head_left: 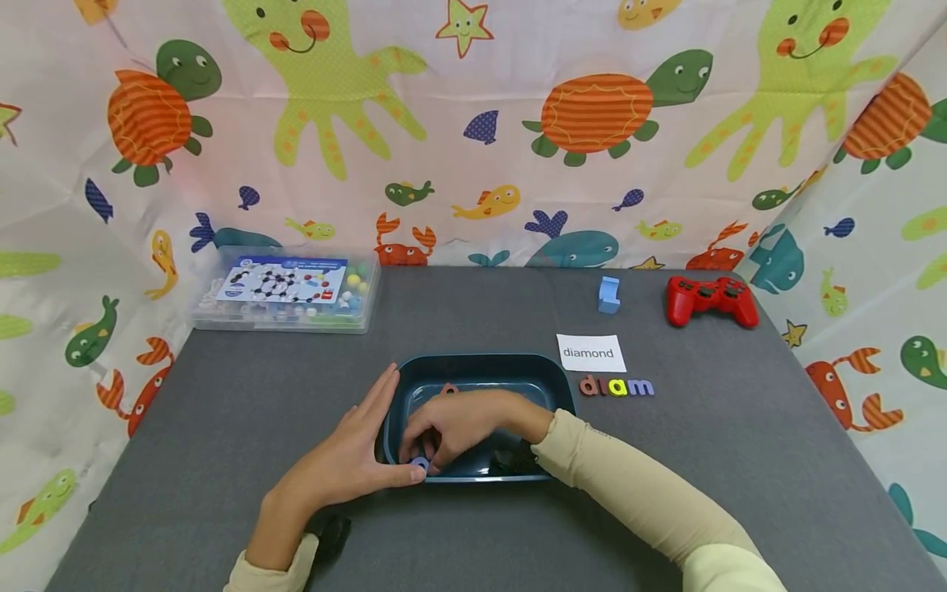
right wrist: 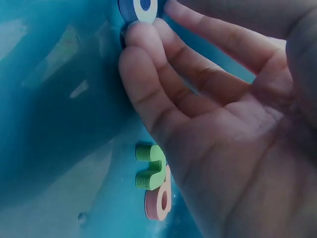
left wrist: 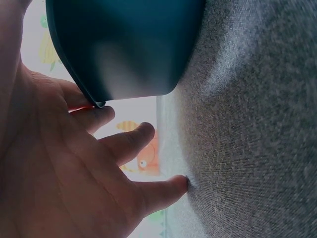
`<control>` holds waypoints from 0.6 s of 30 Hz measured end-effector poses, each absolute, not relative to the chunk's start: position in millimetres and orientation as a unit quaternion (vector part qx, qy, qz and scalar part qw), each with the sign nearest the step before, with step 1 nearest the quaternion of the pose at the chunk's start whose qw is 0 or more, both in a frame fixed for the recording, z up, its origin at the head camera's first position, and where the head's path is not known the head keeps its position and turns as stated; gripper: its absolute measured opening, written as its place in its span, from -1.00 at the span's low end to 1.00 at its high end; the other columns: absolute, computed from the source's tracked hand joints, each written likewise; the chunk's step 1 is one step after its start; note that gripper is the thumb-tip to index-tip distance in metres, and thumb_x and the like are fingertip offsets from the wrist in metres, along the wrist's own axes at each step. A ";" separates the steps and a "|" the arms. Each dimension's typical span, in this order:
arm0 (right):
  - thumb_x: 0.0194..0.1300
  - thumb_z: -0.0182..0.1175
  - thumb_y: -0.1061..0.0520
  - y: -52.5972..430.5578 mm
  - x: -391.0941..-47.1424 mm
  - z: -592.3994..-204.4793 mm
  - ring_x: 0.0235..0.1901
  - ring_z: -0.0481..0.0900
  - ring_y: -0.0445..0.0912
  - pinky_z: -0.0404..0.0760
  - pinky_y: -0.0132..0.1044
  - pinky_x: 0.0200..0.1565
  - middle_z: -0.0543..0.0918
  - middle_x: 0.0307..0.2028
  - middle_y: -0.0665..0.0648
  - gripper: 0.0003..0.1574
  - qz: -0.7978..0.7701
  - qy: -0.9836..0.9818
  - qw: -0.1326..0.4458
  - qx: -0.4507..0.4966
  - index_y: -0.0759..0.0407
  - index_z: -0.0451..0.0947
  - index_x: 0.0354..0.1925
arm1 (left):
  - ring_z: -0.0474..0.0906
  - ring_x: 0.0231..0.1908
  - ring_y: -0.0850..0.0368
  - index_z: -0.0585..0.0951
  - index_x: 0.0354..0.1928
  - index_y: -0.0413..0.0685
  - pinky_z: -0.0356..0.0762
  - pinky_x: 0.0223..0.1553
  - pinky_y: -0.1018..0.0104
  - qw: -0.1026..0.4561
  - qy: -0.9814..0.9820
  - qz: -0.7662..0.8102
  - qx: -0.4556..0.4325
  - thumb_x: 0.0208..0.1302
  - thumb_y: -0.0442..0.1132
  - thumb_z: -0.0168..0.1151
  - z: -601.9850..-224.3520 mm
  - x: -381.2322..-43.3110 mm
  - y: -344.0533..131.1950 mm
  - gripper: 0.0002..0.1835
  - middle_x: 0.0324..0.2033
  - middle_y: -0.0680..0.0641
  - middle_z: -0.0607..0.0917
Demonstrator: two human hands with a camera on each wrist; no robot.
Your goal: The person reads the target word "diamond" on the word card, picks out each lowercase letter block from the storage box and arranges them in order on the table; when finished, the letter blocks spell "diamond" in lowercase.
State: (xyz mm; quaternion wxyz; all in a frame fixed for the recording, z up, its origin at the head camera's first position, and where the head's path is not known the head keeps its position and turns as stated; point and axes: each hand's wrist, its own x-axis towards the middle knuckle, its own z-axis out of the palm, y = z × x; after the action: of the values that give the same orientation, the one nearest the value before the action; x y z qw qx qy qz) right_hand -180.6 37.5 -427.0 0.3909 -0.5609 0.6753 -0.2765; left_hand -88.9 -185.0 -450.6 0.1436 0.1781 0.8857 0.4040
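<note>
A dark blue tray (head_left: 481, 357) stands mid-table in the head view. My left hand (head_left: 336, 460) rests along its left side, fingers extended and thumb at the front rim; in the left wrist view the fingers (left wrist: 126, 144) are straight and spread by the tray's edge. Inside the tray, my right hand (head_left: 462, 423) reaches to the front left corner. Its curled fingers pinch a blue-purple, ring-shaped letter (right wrist: 144, 9). A green letter (right wrist: 151, 167) and a pink letter (right wrist: 158, 202) lie on the tray floor near that hand, partly hidden by it.
Right of the tray, a white card (head_left: 592, 353) reads "diamond", with coloured letters (head_left: 617, 387) spelling "diam" below. Behind are a light blue block-like piece (head_left: 609, 295) and a red game controller (head_left: 712, 302). A clear plastic case (head_left: 284, 289) sits back left, before a patterned cloth.
</note>
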 end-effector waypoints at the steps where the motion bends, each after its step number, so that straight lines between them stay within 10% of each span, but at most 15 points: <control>1: 0.40 0.39 0.36 37.3 -180.1 -427.0 -0.26 0.58 -0.28 0.65 -0.40 -0.15 0.67 -0.11 0.12 -0.65 -0.274 0.672 0.398 -0.562 0.24 0.71 0.12 | -0.13 0.66 -0.22 -0.29 0.76 0.17 -0.24 0.46 -0.60 0.144 0.886 0.404 0.177 0.24 0.29 0.53 -450.5 -88.8 -184.8 0.38 0.72 0.05 -0.28; 18: 0.42 0.34 0.38 57.6 -187.9 -424.3 -0.41 0.50 -0.26 0.54 -0.41 -0.27 0.57 -0.39 -0.10 -0.87 -0.280 0.688 0.398 -0.538 0.18 0.65 -0.22 | -0.10 0.65 -0.22 -0.27 0.76 0.16 -0.24 0.47 -0.58 0.144 0.890 0.395 0.174 0.22 0.33 0.52 -450.8 -88.8 -184.0 0.39 0.72 0.06 -0.28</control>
State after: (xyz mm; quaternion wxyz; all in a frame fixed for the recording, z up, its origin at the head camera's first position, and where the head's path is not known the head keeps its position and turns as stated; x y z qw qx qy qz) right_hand -187.9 57.6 -424.3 0.3976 -0.5383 0.6885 -0.2796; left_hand -88.8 -184.0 -450.8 0.1441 0.1741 0.8904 0.3952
